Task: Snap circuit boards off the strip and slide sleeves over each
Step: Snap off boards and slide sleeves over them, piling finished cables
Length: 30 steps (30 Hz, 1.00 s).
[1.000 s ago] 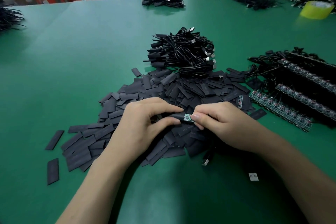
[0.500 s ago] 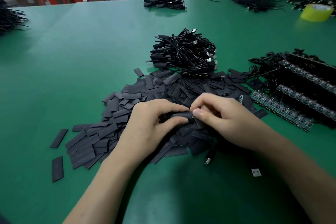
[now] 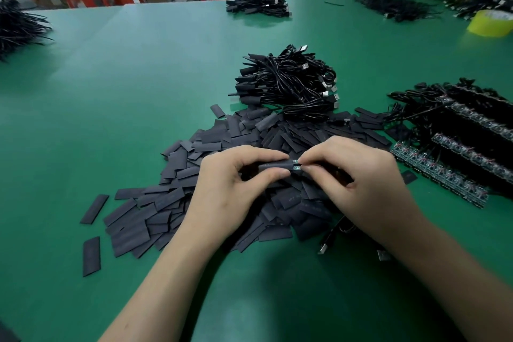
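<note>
Left hand (image 3: 233, 189) pinches flat black plastic sleeve (image 3: 273, 166); right hand (image 3: 358, 175) pinches small green circuit board (image 3: 296, 165) at its mouth, mid-table. Risk: a skewed board may snag and buckle the sleeve.

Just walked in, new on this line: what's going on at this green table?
A person is fitting a flat black sleeve over a small green circuit board. The left hand pinches the sleeve, the right hand the board, whose end shows at the sleeve's mouth. Loose black sleeves lie heaped beneath; board strips wait at right.
</note>
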Available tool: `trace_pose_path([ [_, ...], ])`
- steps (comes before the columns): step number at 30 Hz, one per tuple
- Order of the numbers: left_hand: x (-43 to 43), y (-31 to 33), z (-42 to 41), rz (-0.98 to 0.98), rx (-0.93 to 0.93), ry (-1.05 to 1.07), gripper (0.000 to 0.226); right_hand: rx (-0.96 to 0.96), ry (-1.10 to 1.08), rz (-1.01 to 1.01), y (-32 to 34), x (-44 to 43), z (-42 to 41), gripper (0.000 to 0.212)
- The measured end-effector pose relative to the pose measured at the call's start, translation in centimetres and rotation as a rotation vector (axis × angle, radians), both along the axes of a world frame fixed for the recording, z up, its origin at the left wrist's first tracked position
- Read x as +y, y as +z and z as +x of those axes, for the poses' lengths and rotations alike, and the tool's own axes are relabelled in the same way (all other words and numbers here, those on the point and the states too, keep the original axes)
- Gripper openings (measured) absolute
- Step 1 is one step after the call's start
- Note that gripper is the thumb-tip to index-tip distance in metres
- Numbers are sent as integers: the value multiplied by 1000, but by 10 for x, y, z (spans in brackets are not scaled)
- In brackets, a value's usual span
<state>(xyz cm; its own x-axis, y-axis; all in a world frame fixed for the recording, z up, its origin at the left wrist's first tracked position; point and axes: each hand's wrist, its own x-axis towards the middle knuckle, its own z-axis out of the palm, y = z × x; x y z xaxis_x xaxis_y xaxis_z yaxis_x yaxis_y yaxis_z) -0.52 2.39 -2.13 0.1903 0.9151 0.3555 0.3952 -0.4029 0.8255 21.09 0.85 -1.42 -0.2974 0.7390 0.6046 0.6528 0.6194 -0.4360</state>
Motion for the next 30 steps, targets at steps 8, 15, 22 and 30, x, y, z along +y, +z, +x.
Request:
trace_pose_path([
  [8,2,-1,-3,-101,-95,-63,19,-22,17,72,-2,1,2,5],
  [15,0,0,-1,-80,-69,-77,19,48,8,58,-5,0,0,7],
  [22,-1,4,0,-35,-104,-72,21,205,-54,-52,-4,-3,-3,14],
  [30,-2,5,2,-8,-110,-64,20,207,-75,12,-4,-5,-5,5],
])
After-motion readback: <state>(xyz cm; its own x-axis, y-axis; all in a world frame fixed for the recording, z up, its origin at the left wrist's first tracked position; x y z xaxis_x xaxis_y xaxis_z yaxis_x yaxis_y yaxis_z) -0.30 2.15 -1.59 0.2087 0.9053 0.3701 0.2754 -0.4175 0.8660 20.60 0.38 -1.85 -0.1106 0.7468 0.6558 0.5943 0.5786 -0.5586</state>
